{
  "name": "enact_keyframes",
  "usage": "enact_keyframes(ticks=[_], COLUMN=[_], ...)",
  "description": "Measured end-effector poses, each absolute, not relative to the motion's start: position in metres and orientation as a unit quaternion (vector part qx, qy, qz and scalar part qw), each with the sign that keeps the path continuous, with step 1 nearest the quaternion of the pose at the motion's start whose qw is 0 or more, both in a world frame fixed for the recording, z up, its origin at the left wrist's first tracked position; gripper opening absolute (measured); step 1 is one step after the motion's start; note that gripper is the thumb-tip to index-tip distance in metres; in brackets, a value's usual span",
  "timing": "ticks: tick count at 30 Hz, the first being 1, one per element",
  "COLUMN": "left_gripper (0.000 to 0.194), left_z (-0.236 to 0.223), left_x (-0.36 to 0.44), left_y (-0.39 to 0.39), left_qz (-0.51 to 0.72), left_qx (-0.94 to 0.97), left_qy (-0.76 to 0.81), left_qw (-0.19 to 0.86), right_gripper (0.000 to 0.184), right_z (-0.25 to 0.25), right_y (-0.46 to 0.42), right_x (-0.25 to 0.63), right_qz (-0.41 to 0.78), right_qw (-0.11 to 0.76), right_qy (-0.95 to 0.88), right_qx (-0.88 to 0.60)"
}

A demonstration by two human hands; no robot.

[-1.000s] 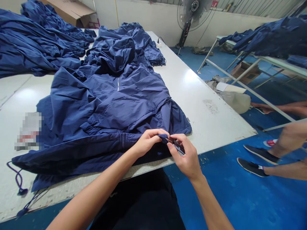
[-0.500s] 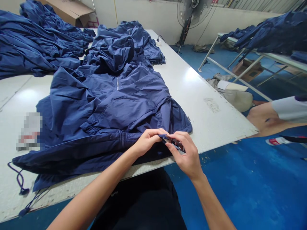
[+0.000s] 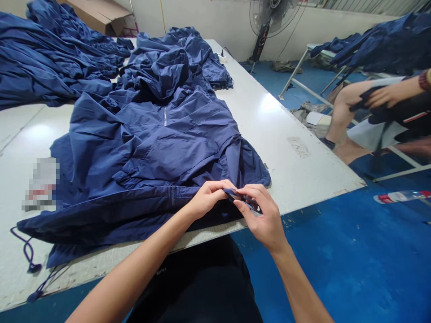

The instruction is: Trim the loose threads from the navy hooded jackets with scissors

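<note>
A navy jacket [image 3: 188, 143] with a short zip at its neck lies spread on the white table, its hem toward me. My left hand [image 3: 213, 196] is closed on the hem near its right end, thumb and fingers pinching the cloth. Touching it from the right, my right hand [image 3: 262, 215] is closed around small dark thread snips [image 3: 253, 205], largely covered by the fingers. The snips are at the pinched hem; whether the blades touch cloth or thread I cannot tell. A drawcord [image 3: 29, 251] with a toggle hangs from the hem's left end.
More navy garments [image 3: 50, 58] are heaped at the back left of the white table [image 3: 286, 175]. A fan [image 3: 266, 27] stands behind. At right, a seated person [image 3: 387, 98] handles dark cloth near a plastic bottle [image 3: 400, 197] on the blue floor.
Both my hands have stayed nearly still at the hem. At right, the other person has moved further into view, with an arm and dark cloth now showing.
</note>
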State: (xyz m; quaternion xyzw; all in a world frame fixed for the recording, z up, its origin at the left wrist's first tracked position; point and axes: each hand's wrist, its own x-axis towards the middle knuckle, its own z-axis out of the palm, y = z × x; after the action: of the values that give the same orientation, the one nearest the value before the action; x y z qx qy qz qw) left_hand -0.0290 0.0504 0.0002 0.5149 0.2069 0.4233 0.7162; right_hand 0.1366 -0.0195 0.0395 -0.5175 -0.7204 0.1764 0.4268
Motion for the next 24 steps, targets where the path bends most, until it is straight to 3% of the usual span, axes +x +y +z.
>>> enact_keyframes(ticks=[24], left_gripper=[0.014], left_z=[0.0039], left_x=[-0.0291], left_y=[0.0502], left_qz=[0.419], left_qx=[0.54], left_qy=[0.222], left_qw=[0.695], right_gripper=[0.01], right_z=[0.045], right_y=[-0.0198], right_x=[0.1358], right_qz=[0.177], right_qw=[0.419], right_qy=[-0.718], right_qx=[-0.527])
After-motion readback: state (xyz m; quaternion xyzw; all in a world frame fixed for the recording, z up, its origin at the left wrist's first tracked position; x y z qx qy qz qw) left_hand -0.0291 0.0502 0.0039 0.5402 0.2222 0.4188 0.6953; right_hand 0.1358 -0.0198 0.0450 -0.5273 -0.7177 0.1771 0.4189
